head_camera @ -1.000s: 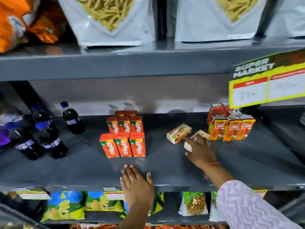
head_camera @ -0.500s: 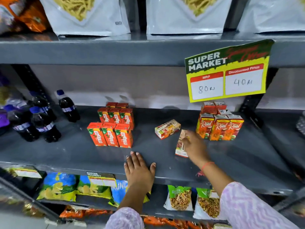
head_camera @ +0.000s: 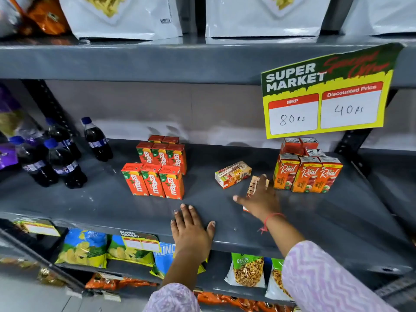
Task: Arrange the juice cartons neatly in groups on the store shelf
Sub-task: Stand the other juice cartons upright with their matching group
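On the grey shelf [head_camera: 112, 206] stands a group of orange Maaza cartons [head_camera: 157, 170] in neat rows, left of centre. A group of Real cartons [head_camera: 308, 174] stands at the right, under the price sign. One loose carton [head_camera: 233, 174] lies on its side between the two groups. My right hand [head_camera: 261, 199] is shut on another small carton [head_camera: 253, 185], tilted up on its end just left of the Real group. My left hand [head_camera: 191, 230] rests flat on the shelf's front edge, fingers spread, holding nothing.
Dark cola bottles [head_camera: 63, 154] stand at the shelf's left end. A yellow and green price sign [head_camera: 326, 95] hangs from the upper shelf over the Real cartons. White snack bags [head_camera: 265, 14] fill the shelf above; chip bags [head_camera: 85, 248] sit below.
My right hand took the carton that lay flat beside the Real group and tipped it up on end. The left hand stayed on the shelf edge. The view shifted left and down.
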Motion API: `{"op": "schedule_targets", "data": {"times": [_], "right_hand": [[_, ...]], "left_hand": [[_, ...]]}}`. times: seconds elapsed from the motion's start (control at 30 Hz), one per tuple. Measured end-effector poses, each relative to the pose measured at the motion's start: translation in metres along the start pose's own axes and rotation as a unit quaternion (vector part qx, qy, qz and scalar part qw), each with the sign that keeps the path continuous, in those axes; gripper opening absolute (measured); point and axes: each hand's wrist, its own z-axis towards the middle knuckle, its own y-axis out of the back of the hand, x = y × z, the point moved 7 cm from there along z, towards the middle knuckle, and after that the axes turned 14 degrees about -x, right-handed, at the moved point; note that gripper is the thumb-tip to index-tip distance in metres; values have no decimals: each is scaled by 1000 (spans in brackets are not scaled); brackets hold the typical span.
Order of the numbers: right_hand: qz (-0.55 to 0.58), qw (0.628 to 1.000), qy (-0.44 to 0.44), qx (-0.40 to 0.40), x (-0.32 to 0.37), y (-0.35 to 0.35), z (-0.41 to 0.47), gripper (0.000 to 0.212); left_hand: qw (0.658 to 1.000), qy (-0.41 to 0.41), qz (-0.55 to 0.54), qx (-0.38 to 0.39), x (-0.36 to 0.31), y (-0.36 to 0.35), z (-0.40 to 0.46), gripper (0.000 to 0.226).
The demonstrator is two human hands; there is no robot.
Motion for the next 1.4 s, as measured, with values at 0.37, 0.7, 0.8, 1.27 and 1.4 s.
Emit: {"op": "schedule_targets", "data": {"times": [0.37, 0.7, 0.8, 1.27, 1.4], "right_hand": [[2, 994, -15, -104, -15, 28, -30, 92], [41, 987, -5, -156, -1, 91, -16, 76], [29, 991, 12, -132, 4, 107, -9, 69], [-18, 999, 14, -33, -14, 122, -5, 58], [-5, 1000, 4, -7, -18, 120, -8, 73]], "left_hand": [[1000, -10, -1, -2, 0, 1, -1, 75], [1000, -10, -9, 2, 0, -4, 2, 77], [1000, -14, -10, 2, 1, -4, 2, 77], [1000, -22, -17, -6, 2, -6, 2, 77], [1000, -22, -16, -7, 2, -5, 2, 77]]}}
